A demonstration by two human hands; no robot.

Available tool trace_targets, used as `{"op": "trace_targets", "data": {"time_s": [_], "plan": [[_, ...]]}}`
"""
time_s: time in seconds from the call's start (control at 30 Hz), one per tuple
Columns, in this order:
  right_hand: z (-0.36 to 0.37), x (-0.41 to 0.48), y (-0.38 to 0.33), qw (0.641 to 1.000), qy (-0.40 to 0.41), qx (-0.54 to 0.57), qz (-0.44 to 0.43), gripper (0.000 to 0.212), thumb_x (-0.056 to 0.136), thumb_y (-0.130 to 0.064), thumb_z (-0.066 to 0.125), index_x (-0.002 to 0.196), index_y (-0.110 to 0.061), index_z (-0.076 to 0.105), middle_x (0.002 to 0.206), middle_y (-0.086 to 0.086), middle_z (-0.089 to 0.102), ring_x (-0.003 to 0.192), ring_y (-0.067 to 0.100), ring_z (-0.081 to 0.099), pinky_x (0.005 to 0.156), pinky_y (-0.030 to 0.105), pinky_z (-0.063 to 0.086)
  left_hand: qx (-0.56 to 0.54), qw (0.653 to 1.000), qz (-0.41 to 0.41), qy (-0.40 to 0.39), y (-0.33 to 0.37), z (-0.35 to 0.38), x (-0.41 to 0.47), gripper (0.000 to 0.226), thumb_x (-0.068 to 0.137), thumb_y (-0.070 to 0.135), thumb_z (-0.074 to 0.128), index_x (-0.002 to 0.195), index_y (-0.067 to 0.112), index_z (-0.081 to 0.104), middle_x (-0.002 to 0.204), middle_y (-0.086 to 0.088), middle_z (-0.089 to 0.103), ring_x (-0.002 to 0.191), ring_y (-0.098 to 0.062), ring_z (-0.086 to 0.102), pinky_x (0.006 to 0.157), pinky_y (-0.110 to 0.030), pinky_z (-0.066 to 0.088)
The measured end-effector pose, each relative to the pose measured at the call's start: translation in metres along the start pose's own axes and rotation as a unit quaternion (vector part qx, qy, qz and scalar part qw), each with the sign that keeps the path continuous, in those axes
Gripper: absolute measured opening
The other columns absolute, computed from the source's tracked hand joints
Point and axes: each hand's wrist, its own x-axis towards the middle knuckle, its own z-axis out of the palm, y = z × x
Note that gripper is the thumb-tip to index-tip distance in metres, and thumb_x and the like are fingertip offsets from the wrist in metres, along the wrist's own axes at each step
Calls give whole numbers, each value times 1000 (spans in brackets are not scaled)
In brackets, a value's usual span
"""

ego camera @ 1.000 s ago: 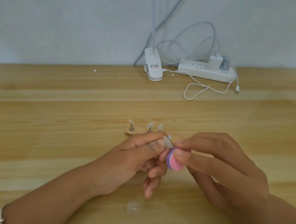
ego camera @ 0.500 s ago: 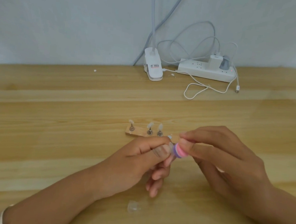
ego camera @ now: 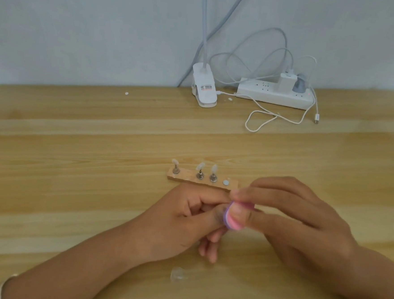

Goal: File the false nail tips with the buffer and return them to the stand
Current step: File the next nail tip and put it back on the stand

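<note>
A small wooden stand (ego camera: 189,178) lies on the table just beyond my hands, with three pale nail tips (ego camera: 200,167) upright on metal pegs and a bare round magnet (ego camera: 226,182) near its right end. My right hand (ego camera: 289,216) pinches a pink and purple buffer block (ego camera: 234,218) between thumb and fingers. My left hand (ego camera: 181,220) has its thumb and forefinger pinched together against the buffer's left face; the nail tip it held a moment ago is hidden there.
A clear nail tip (ego camera: 178,274) lies loose on the wooden table (ego camera: 73,175) below my hands. At the back by the wall stand a white clip lamp base (ego camera: 204,89), a power strip (ego camera: 274,94) with plugs, and a looping white cable (ego camera: 263,121).
Both hands drifted down and slightly right, uncovering the stand's right end. The buffer has slid over the nail tip, which showed between my left fingers a second ago and is now hidden.
</note>
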Motion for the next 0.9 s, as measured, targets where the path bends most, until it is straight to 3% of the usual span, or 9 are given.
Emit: {"op": "trace_targets", "data": {"time_s": [0.07, 0.23, 0.37, 0.53, 0.73, 0.83, 0.9], "plan": [[-3, 0, 6, 1000, 0, -11, 16, 34, 88, 8, 61, 119, -7, 65, 117, 11, 68, 103, 28, 64, 91, 33, 51, 1, 1000, -4, 7, 0, 1, 0, 23, 98, 19, 50, 82, 7, 62, 59, -4, 50, 49, -17, 60, 47, -27, 44], [2, -5, -7, 999, -21, 5, -24, 34, 90, 1, 71, 123, -7, 70, 123, 10, 68, 111, 24, 61, 95, 31, 48, -1, 1000, 8, 3, 1, 2, 0, 24, 98, 16, 48, 83, 16, 67, 61, -7, 57, 50, -18, 60, 48, -30, 45], [-3, 0, 8, 999, -3, -29, 19, 45, 80, 11, 72, 119, -10, 64, 116, 12, 69, 103, 28, 64, 93, 31, 49, 0, 1000, -3, 9, 0, 0, 0, 24, 98, 17, 48, 82, 8, 63, 59, -4, 50, 50, -17, 60, 48, -29, 45], [2, -4, -5, 999, -25, 0, -30, 34, 92, 1, 66, 125, -7, 68, 125, 10, 67, 112, 27, 61, 98, 31, 47, -7, 1000, 9, 7, 1, 2, 0, 25, 97, 16, 47, 84, 21, 68, 61, -8, 55, 51, -18, 60, 49, -29, 46], [1, -1, 4, 1000, 1, -26, 8, 43, 82, 10, 71, 120, -8, 65, 120, 11, 67, 105, 29, 64, 93, 33, 50, -14, 1000, -10, 7, 1, -1, 0, 24, 97, 16, 48, 87, -2, 61, 61, -6, 50, 52, -18, 61, 52, -30, 47], [1, -4, -1, 999, -27, -3, -26, 34, 91, 2, 68, 124, -7, 68, 124, 12, 67, 111, 27, 62, 96, 33, 48, -5, 1000, -1, 11, 1, 0, 0, 22, 99, 12, 47, 96, 1, 66, 62, -14, 52, 53, -18, 61, 52, -30, 48], [-3, -2, 7, 1000, -18, -20, -7, 35, 89, 7, 64, 121, -8, 66, 121, 13, 67, 106, 30, 64, 93, 33, 50, -6, 1000, -2, 18, 1, 0, 0, 21, 99, 12, 49, 90, 1, 65, 61, -9, 50, 53, -19, 61, 52, -30, 48]]}}
